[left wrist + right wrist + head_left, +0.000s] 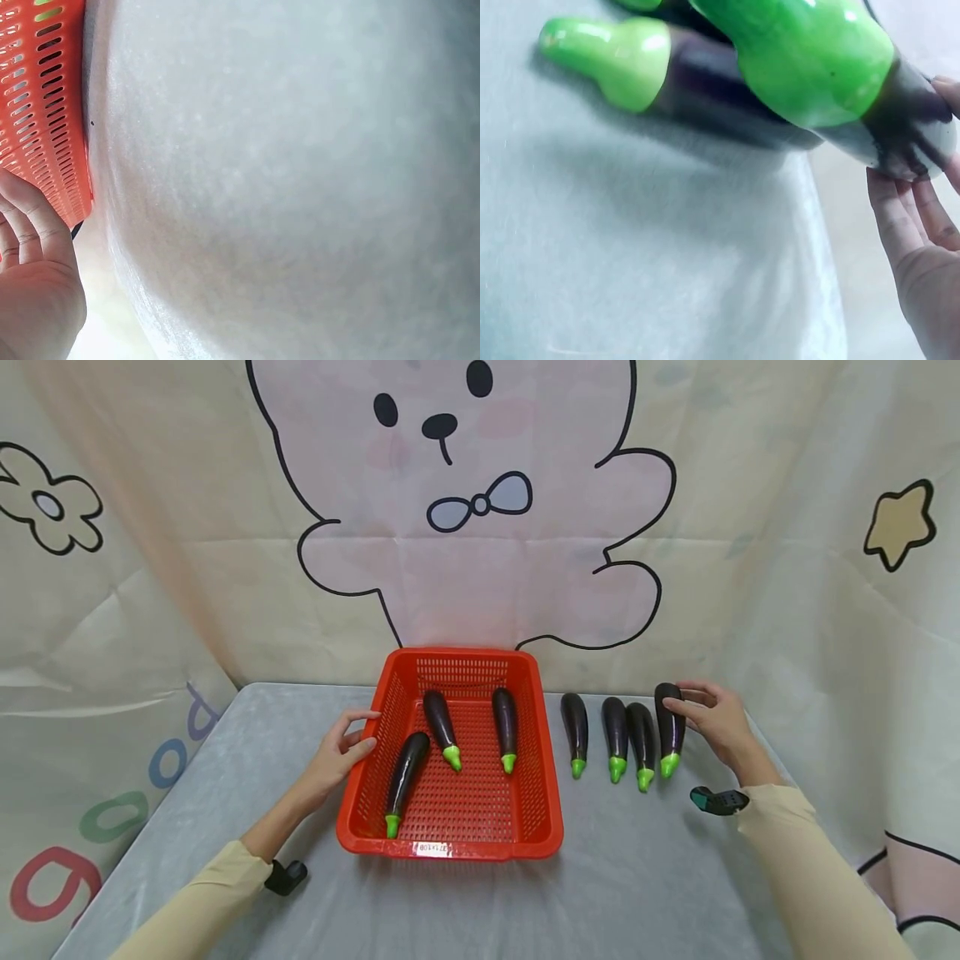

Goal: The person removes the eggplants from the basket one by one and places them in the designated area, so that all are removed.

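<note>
Pinching the far end of an eggplant (pixel 670 735), my right hand (pixel 718 722) has its thumb on the body and its fingers around the rounded tip. It is the rightmost in a row, and the red basket (pixel 498 850) lies off to its left, with three other eggplants (pixel 575 727) on the counter (pixel 622 868) between them. Its long axis runs away from me, green end nearest, roughly in line with the basket's sides. It looks raised over its neighbour, though I cannot tell whether any part touches the counter. My right hand is clearly the nearer one; my left hand (pixel 337 756) is across on the basket's far left side, fingers loosely extended and touching the rim and outer wall rather than clamped, as far as I can tell. The eggplant is glossy, purple-black and smooth, fattest toward the tip, with a bright green cap narrowing to a stubby stem.
</note>
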A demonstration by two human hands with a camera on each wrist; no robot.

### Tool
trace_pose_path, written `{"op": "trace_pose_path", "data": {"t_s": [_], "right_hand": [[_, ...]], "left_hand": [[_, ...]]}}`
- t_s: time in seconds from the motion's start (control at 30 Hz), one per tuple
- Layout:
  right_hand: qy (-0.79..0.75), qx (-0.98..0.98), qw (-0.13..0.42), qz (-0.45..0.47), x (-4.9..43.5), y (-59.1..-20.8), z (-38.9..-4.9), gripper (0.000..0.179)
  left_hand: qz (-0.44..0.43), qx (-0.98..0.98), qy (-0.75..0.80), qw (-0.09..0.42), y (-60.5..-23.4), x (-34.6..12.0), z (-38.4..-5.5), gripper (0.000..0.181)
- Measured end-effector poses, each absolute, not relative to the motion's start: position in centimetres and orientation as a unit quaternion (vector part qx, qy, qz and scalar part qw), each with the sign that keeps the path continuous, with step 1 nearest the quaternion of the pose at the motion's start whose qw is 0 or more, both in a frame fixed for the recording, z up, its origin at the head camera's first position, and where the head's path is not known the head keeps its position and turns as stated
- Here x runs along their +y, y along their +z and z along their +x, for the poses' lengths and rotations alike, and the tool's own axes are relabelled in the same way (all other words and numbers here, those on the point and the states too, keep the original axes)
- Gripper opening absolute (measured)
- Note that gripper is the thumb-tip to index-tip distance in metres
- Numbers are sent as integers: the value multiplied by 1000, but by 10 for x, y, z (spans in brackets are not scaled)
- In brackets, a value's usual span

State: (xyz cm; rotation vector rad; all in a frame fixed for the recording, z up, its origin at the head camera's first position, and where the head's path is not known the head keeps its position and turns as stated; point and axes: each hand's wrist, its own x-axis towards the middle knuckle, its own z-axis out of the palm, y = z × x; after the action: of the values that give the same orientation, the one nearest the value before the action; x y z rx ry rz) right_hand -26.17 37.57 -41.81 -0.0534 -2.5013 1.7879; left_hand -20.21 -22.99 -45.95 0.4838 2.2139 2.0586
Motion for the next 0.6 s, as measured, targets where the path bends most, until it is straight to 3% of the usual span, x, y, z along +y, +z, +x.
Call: {"op": "trace_pose_path", "data": {"t_s": [0.6], "right_hand": [[540,-841,2,-27,396,-450,-260,77]], "left_hand": [[169,718,674,39,-463,-231,-204,44]]}}
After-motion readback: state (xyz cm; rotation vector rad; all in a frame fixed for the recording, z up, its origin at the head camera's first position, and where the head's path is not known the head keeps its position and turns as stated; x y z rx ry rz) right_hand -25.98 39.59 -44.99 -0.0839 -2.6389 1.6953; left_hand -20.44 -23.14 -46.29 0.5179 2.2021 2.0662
